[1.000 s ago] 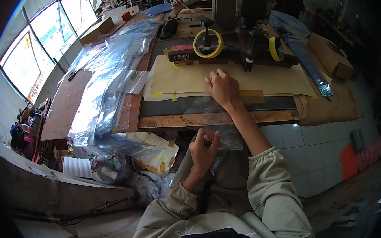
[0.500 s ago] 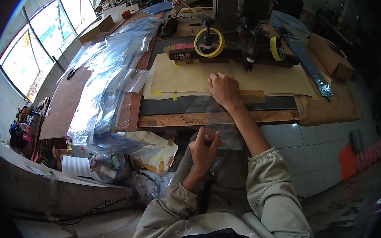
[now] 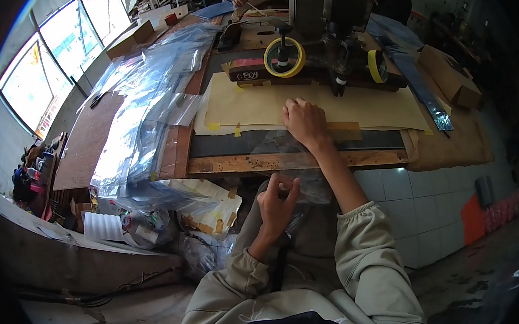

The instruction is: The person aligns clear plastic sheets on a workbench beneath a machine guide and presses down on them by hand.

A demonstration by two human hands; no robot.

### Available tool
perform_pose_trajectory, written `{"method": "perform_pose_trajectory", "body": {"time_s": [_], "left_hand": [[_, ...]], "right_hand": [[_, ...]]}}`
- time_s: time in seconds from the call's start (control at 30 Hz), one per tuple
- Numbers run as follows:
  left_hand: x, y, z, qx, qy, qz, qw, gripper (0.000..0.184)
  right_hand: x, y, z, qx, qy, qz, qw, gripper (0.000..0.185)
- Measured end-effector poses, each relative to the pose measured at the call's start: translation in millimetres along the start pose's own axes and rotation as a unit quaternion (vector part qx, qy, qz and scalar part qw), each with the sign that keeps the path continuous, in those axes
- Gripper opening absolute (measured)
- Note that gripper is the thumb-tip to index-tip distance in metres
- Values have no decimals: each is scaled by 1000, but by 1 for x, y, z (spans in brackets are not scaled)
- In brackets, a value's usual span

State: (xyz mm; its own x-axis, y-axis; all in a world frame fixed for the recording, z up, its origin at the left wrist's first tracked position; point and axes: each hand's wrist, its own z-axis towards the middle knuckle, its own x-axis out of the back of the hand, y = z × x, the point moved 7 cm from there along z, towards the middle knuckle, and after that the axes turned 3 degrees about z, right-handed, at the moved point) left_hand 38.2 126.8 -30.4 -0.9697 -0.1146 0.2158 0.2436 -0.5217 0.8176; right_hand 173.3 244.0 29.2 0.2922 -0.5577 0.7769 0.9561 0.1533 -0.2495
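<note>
A clear plastic sheet [image 3: 296, 160] hangs over the wooden front edge of the work table, between my two hands. My left hand [image 3: 277, 203] is below that edge, its fingers curled in a pinch at the sheet's left side. My right hand [image 3: 305, 123] is closed and rests on the cream paper sheet [image 3: 239, 105] beside the upper part of the plastic. Its fingertips are turned under, so what they grip is hidden. Just beyond the paper sits the dark pressing bar [image 3: 319, 78] of a machine, with yellow tape rolls [image 3: 301, 61] on it.
Clear plastic sheets [image 3: 149, 103] lie piled along the left of the table. To the right are a cardboard box [image 3: 449, 77] and a long bluish plastic strip [image 3: 410, 67]. Another person's hand [image 3: 241, 1] shows at the back. White foam rolls [image 3: 103, 226] stand low at left.
</note>
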Motion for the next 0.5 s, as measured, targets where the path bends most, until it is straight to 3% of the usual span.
{"method": "perform_pose_trajectory", "body": {"time_s": [0.5], "left_hand": [[-2,-8,-2,22,-10,-17,1000,21]], "right_hand": [[0,0,-1,0,-2,0,1000,18]]}}
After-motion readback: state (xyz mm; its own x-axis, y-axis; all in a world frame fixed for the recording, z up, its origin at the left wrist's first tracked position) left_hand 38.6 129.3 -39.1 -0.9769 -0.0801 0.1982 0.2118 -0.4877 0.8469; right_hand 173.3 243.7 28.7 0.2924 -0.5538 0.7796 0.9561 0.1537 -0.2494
